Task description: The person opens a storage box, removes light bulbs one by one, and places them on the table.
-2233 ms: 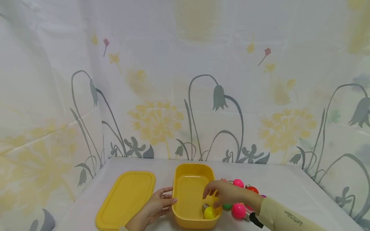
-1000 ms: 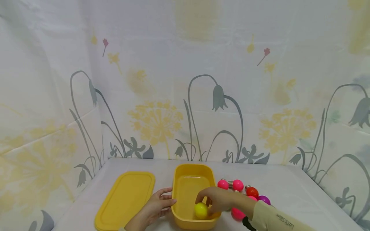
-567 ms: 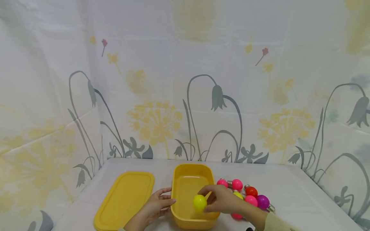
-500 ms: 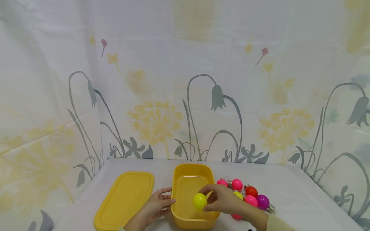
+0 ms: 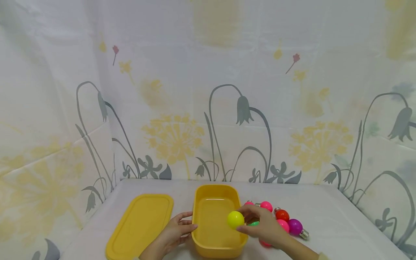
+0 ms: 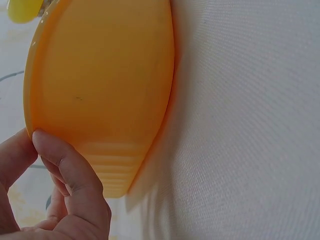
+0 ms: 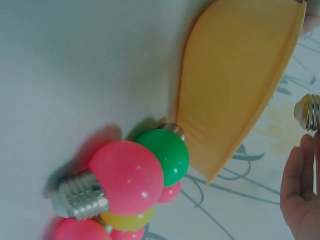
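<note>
A yellow plastic box (image 5: 211, 216) stands in the middle of the table, with its bare floor in sight. My left hand (image 5: 177, 231) pinches its left rim between thumb and fingers; the left wrist view shows the thumb tip against the outer wall (image 6: 100, 75). Above the box's right side, my right hand (image 5: 264, 225) holds a yellow light bulb (image 5: 235, 220), round end to the left. In the right wrist view the bulb's metal screw base (image 7: 309, 112) shows above the fingers, higher than the box's rim.
A flat yellow lid (image 5: 143, 224) lies left of the box. To the right are several coloured bulbs, among them a red bulb (image 5: 282, 215), a purple bulb (image 5: 295, 227) and a green bulb (image 7: 165, 155) close to the box wall. A patterned cloth (image 5: 208, 108) hangs behind the table.
My right hand has taken hold of the yellow bulb inside the box, raised it and moved it right, to over the right rim. The left hand has stayed at the box's left rim.
</note>
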